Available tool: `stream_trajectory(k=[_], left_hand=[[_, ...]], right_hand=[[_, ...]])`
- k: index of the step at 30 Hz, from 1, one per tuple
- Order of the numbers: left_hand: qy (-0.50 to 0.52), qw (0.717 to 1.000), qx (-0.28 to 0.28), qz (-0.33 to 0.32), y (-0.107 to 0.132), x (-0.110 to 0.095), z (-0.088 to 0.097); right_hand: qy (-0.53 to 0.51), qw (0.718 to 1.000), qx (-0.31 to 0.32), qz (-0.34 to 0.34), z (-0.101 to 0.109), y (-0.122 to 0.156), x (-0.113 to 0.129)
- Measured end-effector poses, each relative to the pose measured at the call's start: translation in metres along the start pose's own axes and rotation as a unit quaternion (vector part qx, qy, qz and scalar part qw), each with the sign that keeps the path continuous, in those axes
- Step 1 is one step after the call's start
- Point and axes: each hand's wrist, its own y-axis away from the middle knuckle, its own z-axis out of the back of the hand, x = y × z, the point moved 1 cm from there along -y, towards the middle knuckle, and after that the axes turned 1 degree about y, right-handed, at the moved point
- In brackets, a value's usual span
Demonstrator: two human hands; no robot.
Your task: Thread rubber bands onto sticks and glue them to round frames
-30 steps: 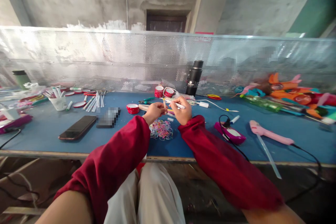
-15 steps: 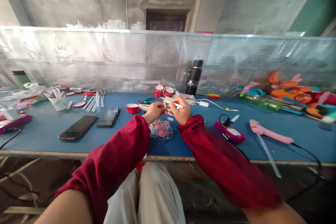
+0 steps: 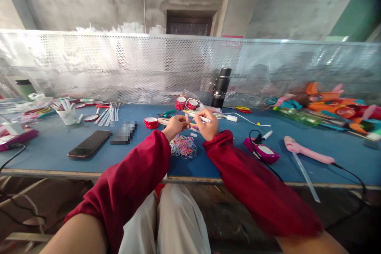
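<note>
My left hand (image 3: 176, 125) is closed in a pinch on a small pale strip (image 3: 186, 116), which stands up from the fingertips; its exact kind is unclear. Close beside it, my right hand (image 3: 209, 125) grips a slim white marker pen (image 3: 203, 118) lying slantwise across the fingers. Both hands are just above the table, fingertips nearly meeting. Below them lies a loose heap of small multicoloured rubber bands (image 3: 183, 146). A little white cap (image 3: 193, 135) rests between the heap and my right hand. Red-edged round tins or rolls (image 3: 151, 122) sit left of my left hand.
On the blue table (image 3: 143, 154) are a phone (image 3: 89, 144), white sticks (image 3: 107, 116), a cup of pens (image 3: 67, 116), a black flask (image 3: 220, 89), a purple device (image 3: 262, 151) and a pink glue gun (image 3: 308, 151). Colourful toys (image 3: 339, 105) lie far right. A perforated metal screen (image 3: 133, 65) stands behind.
My right hand has shifted slightly to the right with the marker pen, a little away from the strip. My left hand keeps its pinch. The whole view has drifted very slightly.
</note>
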Motion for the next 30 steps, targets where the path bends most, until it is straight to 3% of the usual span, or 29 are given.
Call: stream_trajectory(k=[12, 19, 26, 30], left_hand=[[0.004, 1.000, 0.006, 0.005, 0.0031, -0.0043, -0.0020], [0.004, 1.000, -0.001, 0.000, 0.0004, -0.0020, -0.0011], [0.002, 1.000, 0.003, 0.001, 0.0003, -0.0014, -0.0011], [0.003, 1.000, 0.001, -0.006, 0.0006, -0.0021, -0.0013]], right_hand=[[-0.008, 1.000, 0.024, 0.005, -0.0034, 0.0022, -0.0012], [0.005, 1.000, -0.005, 0.002, -0.0006, 0.0002, -0.0022], [-0.015, 1.000, 0.018, 0.006, -0.0025, 0.0015, 0.0008], [0.005, 1.000, -0.008, 0.012, -0.0011, 0.0006, -0.0001]])
